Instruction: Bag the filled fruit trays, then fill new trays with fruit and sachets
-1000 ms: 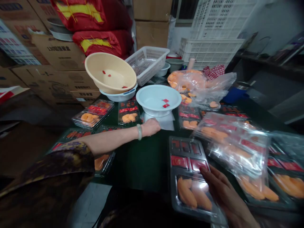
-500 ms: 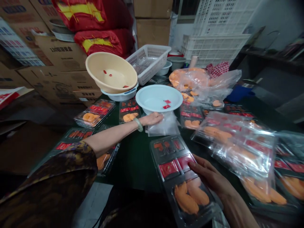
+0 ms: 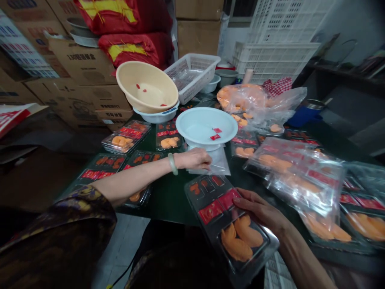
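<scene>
While the right hand [image 3: 260, 210] lies across a clear plastic tray [image 3: 230, 228], its fingers [image 3: 249, 200] spread over the lid beside the red labels, the left hand [image 3: 194, 159] rests on a clear bag [image 3: 219, 163], its fingers pressed together near the bag's edge. Neither grip plainly pinches anything: the right thumb is out of sight, and I cannot tell whether the left fingers are holding the plastic.

The tray sits at an angle near the edge of the dark green desk [image 3: 168, 200], with orange pieces [image 3: 239, 237] in its large compartment and small red-brown pieces in the upper ones. The step in hand appears to be bringing this filled tray and the loose bag together. The next move would seem to call for a steady hold on the tray and an open bag mouth.

Just behind the bag stands a white bowl [image 3: 207, 128], which holds two small red packets [image 3: 215, 137]. Left of this bowl, a beige basin [image 3: 147, 86] with a few red bits inside tilts on a white basin [image 3: 156, 116]. Behind it, a white plastic basket [image 3: 192, 72] holds clear plastic. To the right of the bowl lies a clear bag of orange pieces [image 3: 240, 100], and further right, bagged trays [image 3: 294, 176] overlap in a loose pile. More open trays [image 3: 122, 142] sit left of the bowl.
</scene>
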Motion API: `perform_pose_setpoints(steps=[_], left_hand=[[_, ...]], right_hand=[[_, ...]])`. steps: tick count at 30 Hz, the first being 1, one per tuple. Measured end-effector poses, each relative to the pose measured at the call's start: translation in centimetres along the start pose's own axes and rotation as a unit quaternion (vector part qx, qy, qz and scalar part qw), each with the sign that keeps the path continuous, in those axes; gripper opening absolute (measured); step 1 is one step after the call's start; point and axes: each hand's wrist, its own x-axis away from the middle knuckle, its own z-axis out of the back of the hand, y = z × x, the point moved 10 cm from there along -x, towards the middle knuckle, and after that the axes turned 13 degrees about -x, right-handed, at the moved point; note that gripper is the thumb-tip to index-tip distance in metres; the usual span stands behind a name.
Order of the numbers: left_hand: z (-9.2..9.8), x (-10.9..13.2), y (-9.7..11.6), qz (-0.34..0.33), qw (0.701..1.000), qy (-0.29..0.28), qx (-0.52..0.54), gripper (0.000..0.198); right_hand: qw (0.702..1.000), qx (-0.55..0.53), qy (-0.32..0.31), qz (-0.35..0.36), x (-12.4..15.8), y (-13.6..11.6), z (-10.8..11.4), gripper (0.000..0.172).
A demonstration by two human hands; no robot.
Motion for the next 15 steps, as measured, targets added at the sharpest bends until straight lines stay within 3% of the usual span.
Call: perform_pose_setpoints(steps=[5,8,11,15], left_hand=[[-0.3,1.7,1.7,-0.008,1.0,-0.003,0.006,0.023],[-0.2,2.1,3.1,0.019,0.999,0.006,-0.028,0.018],[-0.2,1.7,3.8,0.067,0.993,0.004,-0.095,0.02],[-0.8,1.0,3.8,0.075,0.989,-0.004,-0.124,0.021]], right_hand=[[0.998,-0.01,0.056,0.022,1.8,1.0,1.6,0.033],[0.996,0.001,0.079,0.039,2.8,1.3,1.7,0.045],[0.998,0.018,0.049,0.032,3.1,1.7,0.6,0.058],[1.0,0.006,0.002,0.016,2.7,2.1,-0.8,0.058]])
